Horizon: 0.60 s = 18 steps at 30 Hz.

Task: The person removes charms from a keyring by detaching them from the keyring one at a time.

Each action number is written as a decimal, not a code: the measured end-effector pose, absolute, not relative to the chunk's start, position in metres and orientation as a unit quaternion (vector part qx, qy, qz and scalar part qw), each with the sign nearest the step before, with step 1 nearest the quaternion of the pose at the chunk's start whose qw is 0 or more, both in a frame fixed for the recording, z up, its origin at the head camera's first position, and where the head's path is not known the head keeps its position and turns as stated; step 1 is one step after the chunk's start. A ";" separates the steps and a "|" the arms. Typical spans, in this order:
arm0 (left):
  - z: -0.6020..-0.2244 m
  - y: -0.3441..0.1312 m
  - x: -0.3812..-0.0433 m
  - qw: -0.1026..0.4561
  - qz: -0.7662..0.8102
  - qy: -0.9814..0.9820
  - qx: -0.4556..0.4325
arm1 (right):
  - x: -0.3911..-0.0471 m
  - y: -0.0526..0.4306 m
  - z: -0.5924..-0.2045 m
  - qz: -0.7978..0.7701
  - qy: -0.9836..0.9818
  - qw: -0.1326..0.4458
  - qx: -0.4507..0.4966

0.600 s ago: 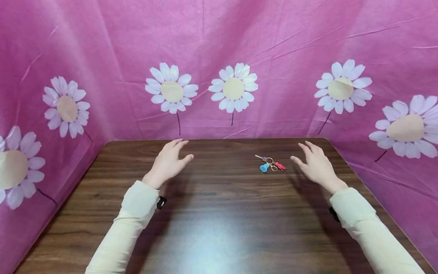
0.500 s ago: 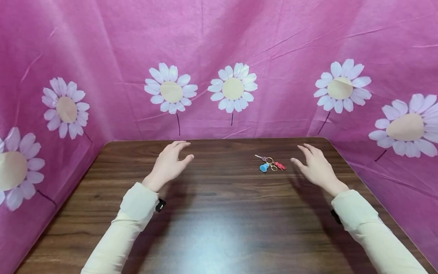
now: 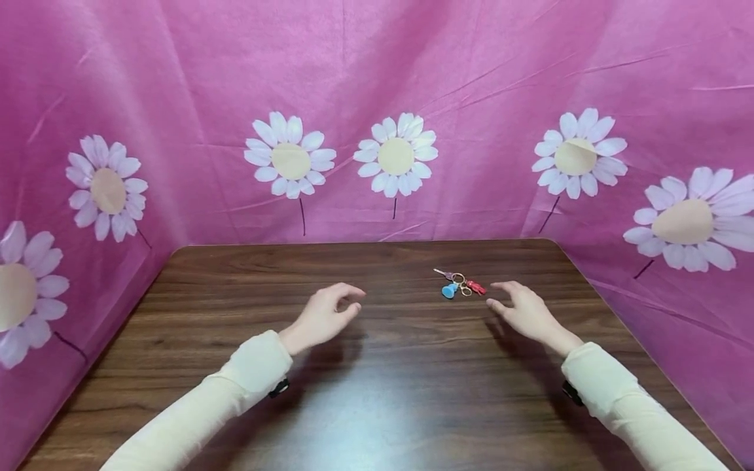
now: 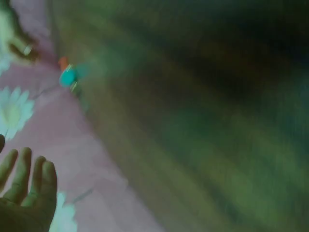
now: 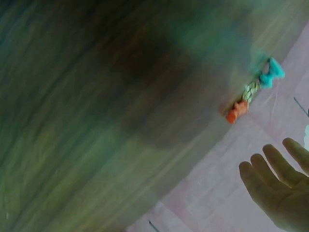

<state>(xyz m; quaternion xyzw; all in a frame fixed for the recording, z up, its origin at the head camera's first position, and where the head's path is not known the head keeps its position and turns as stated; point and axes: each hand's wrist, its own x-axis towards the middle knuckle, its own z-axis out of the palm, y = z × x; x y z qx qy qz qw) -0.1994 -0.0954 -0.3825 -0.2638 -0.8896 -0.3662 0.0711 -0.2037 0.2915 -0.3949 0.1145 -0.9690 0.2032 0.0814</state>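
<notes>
A key ring (image 3: 459, 279) lies on the far right part of the wooden table, carrying a key (image 3: 443, 273), a blue charm (image 3: 449, 291) and a red figure charm (image 3: 475, 287). My right hand (image 3: 526, 312) hovers just right of the red charm, thumb and fingers apart, holding nothing. Left of the keys, with a wide gap between, my left hand (image 3: 324, 315) is over the table with relaxed, slightly bent fingers and nothing in it. Both wrist views show the charms, the blue one (image 4: 68, 76) in the left and the orange-red one (image 5: 237, 112) in the right.
The dark wooden table (image 3: 389, 366) fills the lower view, with a bright glare near its front. A pink cloth (image 3: 471, 65) printed with white daisies stands along the back and both sides of the table.
My left hand has moved right and nearer to me, toward the table's middle. My right hand has come slightly lower and closer to the red charm. The keys stay on the table.
</notes>
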 end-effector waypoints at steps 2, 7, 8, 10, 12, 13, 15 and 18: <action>-0.392 -0.084 -0.202 0.038 -0.377 -0.878 -0.292 | -0.207 0.288 -0.398 0.213 -0.969 0.068 0.105; -0.410 -0.052 -0.218 -0.025 -0.360 -0.873 -0.328 | -0.223 0.276 -0.406 0.238 -0.968 0.049 0.059; -0.413 -0.045 -0.223 -0.030 -0.353 -0.876 -0.328 | -0.227 0.273 -0.407 0.245 -0.967 0.047 0.045; -0.418 -0.030 -0.233 -0.038 -0.336 -0.886 -0.318 | -0.236 0.268 -0.410 0.257 -0.965 0.043 0.015; -0.420 -0.015 -0.246 -0.040 -0.320 -0.894 -0.310 | -0.244 0.262 -0.413 0.265 -0.963 0.032 -0.017; -0.421 -0.007 -0.253 -0.038 -0.310 -0.899 -0.306 | -0.247 0.258 -0.414 0.268 -0.963 0.023 -0.034; -0.419 0.006 -0.268 -0.031 -0.286 -0.909 -0.301 | -0.254 0.252 -0.414 0.267 -0.962 -0.001 -0.063; -0.413 0.025 -0.291 -0.003 -0.245 -0.919 -0.310 | -0.264 0.243 -0.411 0.258 -0.961 -0.028 -0.098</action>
